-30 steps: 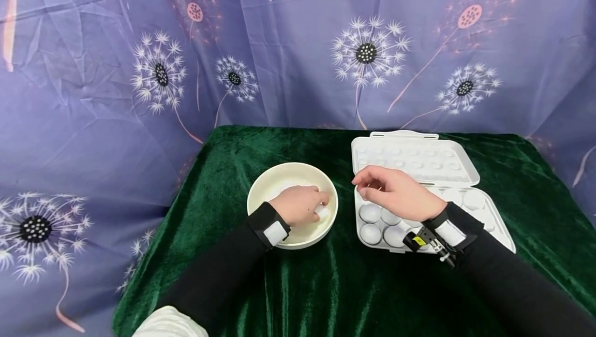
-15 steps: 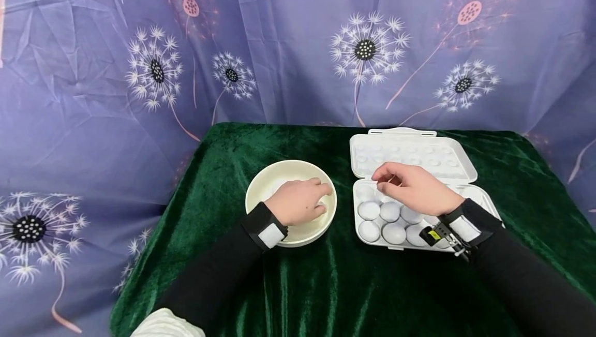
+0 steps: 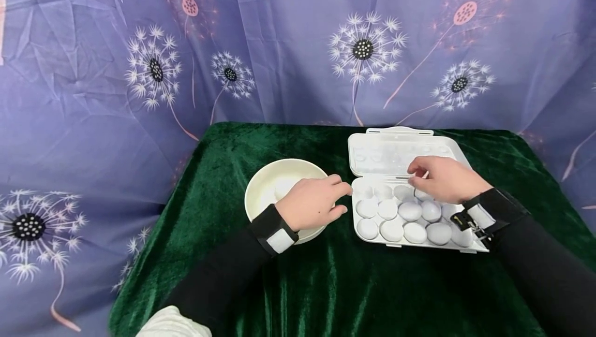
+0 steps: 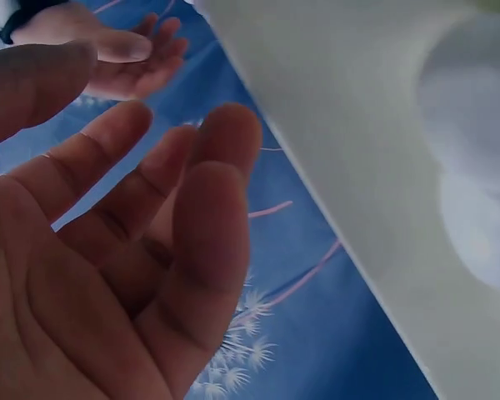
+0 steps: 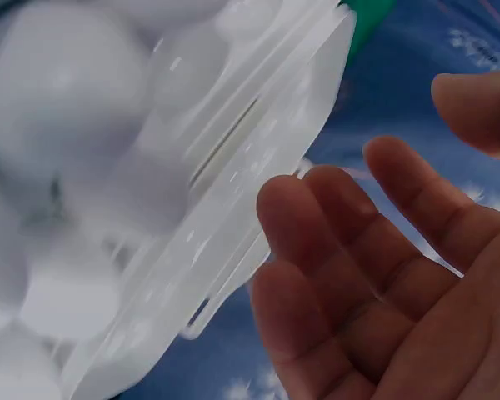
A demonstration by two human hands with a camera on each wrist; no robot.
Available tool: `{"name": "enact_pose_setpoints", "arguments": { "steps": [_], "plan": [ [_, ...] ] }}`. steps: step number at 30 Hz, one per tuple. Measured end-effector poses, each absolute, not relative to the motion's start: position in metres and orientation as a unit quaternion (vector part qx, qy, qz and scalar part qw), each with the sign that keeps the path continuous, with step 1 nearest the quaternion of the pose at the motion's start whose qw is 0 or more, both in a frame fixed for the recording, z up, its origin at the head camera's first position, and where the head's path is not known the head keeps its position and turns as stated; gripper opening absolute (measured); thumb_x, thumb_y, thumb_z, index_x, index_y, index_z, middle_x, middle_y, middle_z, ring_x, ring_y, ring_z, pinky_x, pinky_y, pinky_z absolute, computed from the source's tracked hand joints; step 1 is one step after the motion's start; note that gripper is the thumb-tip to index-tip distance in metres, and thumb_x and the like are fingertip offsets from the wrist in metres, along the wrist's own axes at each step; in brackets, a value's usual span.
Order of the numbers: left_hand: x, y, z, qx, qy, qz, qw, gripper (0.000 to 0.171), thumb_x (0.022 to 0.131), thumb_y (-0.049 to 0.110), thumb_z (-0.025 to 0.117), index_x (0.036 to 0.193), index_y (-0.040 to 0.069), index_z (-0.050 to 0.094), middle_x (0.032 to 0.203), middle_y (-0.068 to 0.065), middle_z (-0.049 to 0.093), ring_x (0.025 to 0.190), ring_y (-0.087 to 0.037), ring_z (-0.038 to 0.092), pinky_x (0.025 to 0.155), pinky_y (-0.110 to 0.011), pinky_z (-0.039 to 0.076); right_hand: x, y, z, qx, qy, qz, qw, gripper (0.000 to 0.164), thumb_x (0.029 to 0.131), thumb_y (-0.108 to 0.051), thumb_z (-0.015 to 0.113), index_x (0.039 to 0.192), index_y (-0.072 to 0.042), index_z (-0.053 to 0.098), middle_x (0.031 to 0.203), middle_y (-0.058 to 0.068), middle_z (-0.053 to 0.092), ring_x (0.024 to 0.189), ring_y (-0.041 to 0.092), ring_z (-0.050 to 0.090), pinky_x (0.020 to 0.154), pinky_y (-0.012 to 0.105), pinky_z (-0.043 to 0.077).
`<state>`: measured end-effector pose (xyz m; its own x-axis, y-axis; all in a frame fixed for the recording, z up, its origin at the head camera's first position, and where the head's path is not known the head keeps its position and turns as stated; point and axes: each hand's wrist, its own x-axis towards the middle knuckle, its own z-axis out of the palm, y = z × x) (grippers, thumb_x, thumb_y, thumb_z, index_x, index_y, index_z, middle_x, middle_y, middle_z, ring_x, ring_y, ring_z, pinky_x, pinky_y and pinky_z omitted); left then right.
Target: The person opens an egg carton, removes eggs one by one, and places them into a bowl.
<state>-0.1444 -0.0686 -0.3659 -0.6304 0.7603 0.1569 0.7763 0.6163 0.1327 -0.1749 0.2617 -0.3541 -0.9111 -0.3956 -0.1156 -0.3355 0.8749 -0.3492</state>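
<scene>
My left hand [image 3: 314,202] hovers over the right side of a cream bowl [image 3: 253,192], fingers pointing toward the egg carton. Its palm and loosely bent fingers [image 4: 212,242] hold nothing in the left wrist view. White eggs [image 4: 475,100] lie in the bowl; the hand hides part of its inside. To the right, a white egg carton [image 3: 354,220] stands with its lid raised, and several white eggs [image 3: 392,230] sit in its rows. My right hand [image 3: 449,179] is above the carton's far right part, fingers relaxed and without an egg, as the right wrist view shows.
Dark green velvet cloth [image 3: 298,285] covers the table. The carton's lid [image 3: 382,158] leans back behind the egg rows. A purple dandelion-print curtain [image 3: 288,68] hangs close behind the table and along its left side.
My left hand has risen from inside the bowl and shifted right; the white egg seen at its fingertips is no longer there. My right hand has moved right across the carton, uncovering more eggs.
</scene>
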Motion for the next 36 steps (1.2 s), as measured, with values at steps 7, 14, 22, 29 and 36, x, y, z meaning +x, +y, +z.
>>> {"name": "enact_pose_setpoints", "arguments": {
  "steps": [7,14,22,29,36],
  "plan": [
    [-0.135,-0.062,-0.358,-0.447,-0.888,-0.090,0.055,0.030,0.097,0.032,0.067,0.126,0.022,0.066,0.105,0.004,0.061,0.059,-0.007,0.050,0.056,-0.027,0.045,-0.180,0.282,-0.367,-0.146,0.973,-0.113,0.141,0.034,0.096,-0.034,0.063,0.118,-0.008,0.068,0.107,0.010,0.067,0.088,0.024,0.063,0.070,0.044,0.048],
    [-0.132,-0.060,-0.354,-0.457,-0.882,-0.096,0.064,0.026,0.096,0.031,0.066,0.122,0.024,0.067,0.102,0.006,0.060,0.060,-0.006,0.048,0.055,-0.025,0.042,-0.187,0.287,-0.379,-0.134,0.973,-0.100,0.159,0.026,0.093,-0.033,0.066,0.108,-0.012,0.069,0.097,0.004,0.068,0.073,0.018,0.056,0.064,0.040,0.043],
    [-0.131,-0.061,-0.354,-0.455,-0.884,-0.092,0.055,0.025,0.097,0.032,0.066,0.120,0.024,0.067,0.100,0.006,0.059,0.063,-0.006,0.048,0.056,-0.024,0.043,-0.189,0.280,-0.387,-0.126,0.976,-0.073,0.162,0.024,0.087,-0.028,0.067,0.105,-0.013,0.068,0.091,0.002,0.066,0.070,0.021,0.053,0.062,0.041,0.039],
    [-0.130,-0.063,-0.354,-0.453,-0.885,-0.095,0.052,0.025,0.096,0.031,0.067,0.120,0.023,0.067,0.101,0.007,0.060,0.065,-0.005,0.049,0.058,-0.023,0.043,-0.188,0.275,-0.386,-0.125,0.979,-0.062,0.150,0.021,0.084,-0.025,0.069,0.101,-0.013,0.066,0.089,0.002,0.066,0.069,0.021,0.053,0.062,0.041,0.039],
    [-0.130,-0.069,-0.353,-0.446,-0.888,-0.095,0.056,0.028,0.097,0.033,0.067,0.124,0.024,0.067,0.101,0.006,0.061,0.066,-0.006,0.050,0.058,-0.024,0.044,-0.185,0.280,-0.381,-0.125,0.978,-0.088,0.143,0.026,0.088,-0.028,0.066,0.106,-0.010,0.064,0.085,0.001,0.063,0.067,0.019,0.051,0.060,0.037,0.036]
  ]
}}
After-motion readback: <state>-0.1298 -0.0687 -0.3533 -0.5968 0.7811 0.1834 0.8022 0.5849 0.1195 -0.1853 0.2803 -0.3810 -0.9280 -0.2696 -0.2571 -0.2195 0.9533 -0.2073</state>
